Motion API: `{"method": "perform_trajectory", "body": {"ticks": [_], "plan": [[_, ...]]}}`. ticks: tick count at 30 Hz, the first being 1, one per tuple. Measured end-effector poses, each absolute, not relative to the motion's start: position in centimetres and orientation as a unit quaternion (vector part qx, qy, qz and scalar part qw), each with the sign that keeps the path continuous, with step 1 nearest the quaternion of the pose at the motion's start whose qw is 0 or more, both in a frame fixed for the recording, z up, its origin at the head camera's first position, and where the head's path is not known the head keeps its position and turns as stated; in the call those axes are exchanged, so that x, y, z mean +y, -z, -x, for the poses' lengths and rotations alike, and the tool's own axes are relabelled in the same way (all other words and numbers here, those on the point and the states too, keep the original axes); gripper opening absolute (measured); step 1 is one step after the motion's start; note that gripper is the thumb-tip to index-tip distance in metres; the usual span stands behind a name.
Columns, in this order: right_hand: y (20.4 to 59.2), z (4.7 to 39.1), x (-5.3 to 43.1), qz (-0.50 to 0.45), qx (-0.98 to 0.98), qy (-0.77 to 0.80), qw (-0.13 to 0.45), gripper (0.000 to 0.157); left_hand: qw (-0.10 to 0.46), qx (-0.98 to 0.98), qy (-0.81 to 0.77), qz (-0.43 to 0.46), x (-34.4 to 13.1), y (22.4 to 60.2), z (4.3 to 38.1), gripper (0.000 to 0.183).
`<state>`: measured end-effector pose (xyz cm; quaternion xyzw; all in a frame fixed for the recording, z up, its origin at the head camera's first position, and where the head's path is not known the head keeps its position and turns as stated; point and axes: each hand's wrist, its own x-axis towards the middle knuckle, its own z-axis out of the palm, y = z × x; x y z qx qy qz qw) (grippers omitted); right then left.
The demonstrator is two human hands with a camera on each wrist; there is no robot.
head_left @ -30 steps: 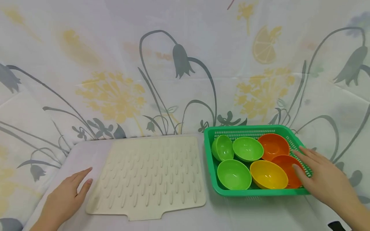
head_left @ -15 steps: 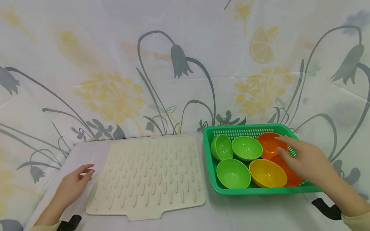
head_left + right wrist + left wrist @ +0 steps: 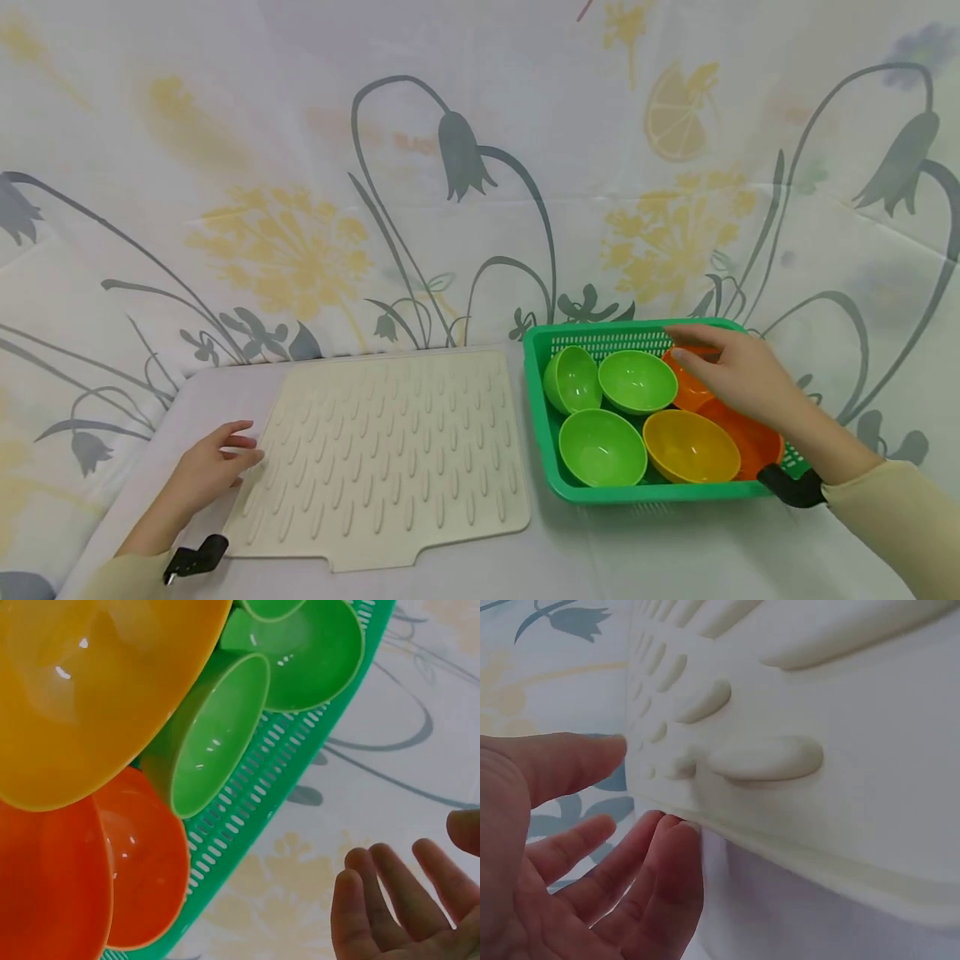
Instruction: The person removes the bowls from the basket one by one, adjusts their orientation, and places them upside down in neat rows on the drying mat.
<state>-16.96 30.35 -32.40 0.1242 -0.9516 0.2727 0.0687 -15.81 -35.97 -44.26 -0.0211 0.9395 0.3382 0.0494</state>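
Note:
My right hand (image 3: 738, 371) hovers over the back right of a green perforated basket (image 3: 660, 493), its fingers extended and holding nothing. Beneath it, partly covered, are an orange bowl (image 3: 686, 393) and another orange bowl (image 3: 759, 440). A yellow bowl (image 3: 691, 447) sits at the basket's front. To its left lie a green bowl (image 3: 603, 448), a second green bowl (image 3: 637, 382) and a third green bowl (image 3: 572, 383) tipped on its side. My left hand (image 3: 206, 471) is at the left edge of a cream ridged draining board (image 3: 375, 450); its loosely bent fingertips (image 3: 682, 832) appear close to that edge.
A white cloth (image 3: 600, 550) covers the table under board and basket. Behind it hangs a flower-printed fabric (image 3: 300, 167). A black wrist strap piece (image 3: 197, 558) shows at the left sleeve, and another black piece (image 3: 791, 487) at the right.
My right hand has moved left and inward from the basket's right rim to above its back orange bowl. The left hand has shifted slightly right to the board's edge. The bowls stay put.

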Motion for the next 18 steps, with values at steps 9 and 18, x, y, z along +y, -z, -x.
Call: {"method": "perform_trajectory", "body": {"ticks": [9, 18], "plan": [[33.2, 20.7, 29.2, -0.135, -0.938, -0.318, 0.016, 0.044, 0.076, 0.946, -0.315, 0.023, -37.0, 45.0, 16.6, 0.067], [35.4, 24.3, 27.6, -0.164, -0.912, -0.375, -0.039, 0.042, 0.075, 0.95, -0.302, 0.016, -36.9, 45.0, 16.7, 0.067]]}}
